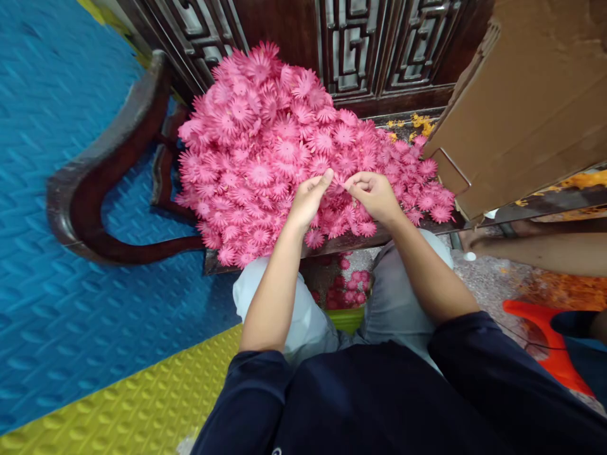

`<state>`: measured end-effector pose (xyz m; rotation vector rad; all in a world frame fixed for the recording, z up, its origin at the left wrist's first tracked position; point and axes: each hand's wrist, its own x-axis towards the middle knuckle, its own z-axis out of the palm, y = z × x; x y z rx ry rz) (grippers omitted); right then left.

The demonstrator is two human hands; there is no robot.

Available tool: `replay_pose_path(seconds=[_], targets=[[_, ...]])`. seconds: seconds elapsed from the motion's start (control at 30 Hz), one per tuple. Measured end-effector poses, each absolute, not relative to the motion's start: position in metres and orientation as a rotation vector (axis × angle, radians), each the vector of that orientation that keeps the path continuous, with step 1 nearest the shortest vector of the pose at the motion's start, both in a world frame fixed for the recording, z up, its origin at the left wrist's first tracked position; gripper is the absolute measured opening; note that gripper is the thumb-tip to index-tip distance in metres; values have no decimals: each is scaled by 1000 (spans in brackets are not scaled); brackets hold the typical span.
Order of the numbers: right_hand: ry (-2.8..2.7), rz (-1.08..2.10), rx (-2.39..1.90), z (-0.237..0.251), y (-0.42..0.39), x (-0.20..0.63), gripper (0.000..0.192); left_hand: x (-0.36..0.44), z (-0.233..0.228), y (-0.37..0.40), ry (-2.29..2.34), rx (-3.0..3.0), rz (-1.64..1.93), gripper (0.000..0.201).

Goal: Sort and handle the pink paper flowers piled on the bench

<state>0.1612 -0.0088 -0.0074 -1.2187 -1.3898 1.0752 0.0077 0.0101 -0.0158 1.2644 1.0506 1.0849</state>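
A big heap of pink artificial flowers (260, 175) covers the seat of a dark wooden bench. Over the heap's front right part, my left hand (310, 194) and my right hand (372, 193) come close together. Thumb and forefinger of each hand are pinched, and a small pink flower piece (338, 181) shows between the two sets of fingertips. Its exact shape is too small to make out. Loose flowers lie right under and around both hands.
The bench's curved armrest (76, 208) rises at left, beside blue matting (38, 303). A cardboard box (526, 107) stands at right, with orange flower bits (420, 123) behind the heap. Another person's leg (535, 249) and a red stool (545, 328) are at far right.
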Motion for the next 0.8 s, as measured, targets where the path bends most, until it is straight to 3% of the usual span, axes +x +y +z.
replay_pose_path(seconds=[0.23,0.5,0.8], targets=[[-1436,1032,-1235,-7,-11,163,17,8,-13,10,1038,1215,1090,6],[-1369,1024,-1298,-6,-9,165,14,7,-15,15,1018,1039,1050,10],[-1344,1000,-1371,-4,-7,163,14,18,-17,14,1290,1269,1446,15]])
